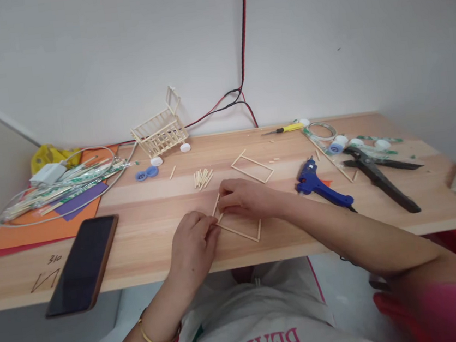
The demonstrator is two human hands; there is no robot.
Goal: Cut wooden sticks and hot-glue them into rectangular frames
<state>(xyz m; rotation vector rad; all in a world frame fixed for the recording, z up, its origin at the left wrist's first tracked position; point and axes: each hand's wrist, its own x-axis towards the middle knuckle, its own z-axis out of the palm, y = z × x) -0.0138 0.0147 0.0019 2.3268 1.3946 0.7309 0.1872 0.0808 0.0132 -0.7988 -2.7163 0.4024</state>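
A rectangular frame of thin wooden sticks point(238, 233) lies flat near the table's front edge. At its left corner my left hand point(195, 240) pinches the frame between thumb and fingers. My right hand point(243, 198) is above the frame's far side, its fingers closed on a short wooden stick point(221, 217) that points toward that same corner. Part of the frame is hidden under the right hand. Just beyond, a second stick frame point(252, 167) lies flat, and a small pile of cut sticks point(203, 178) is to its left.
A stick-built cart point(160, 132) with white wheels stands at the back. To the right are a blue glue gun point(322, 185), black cutters point(380, 175) and a yellow-handled knife point(289, 128). A phone point(84, 264) overhangs the front edge at left, near wrapped sticks point(69, 189) on coloured paper.
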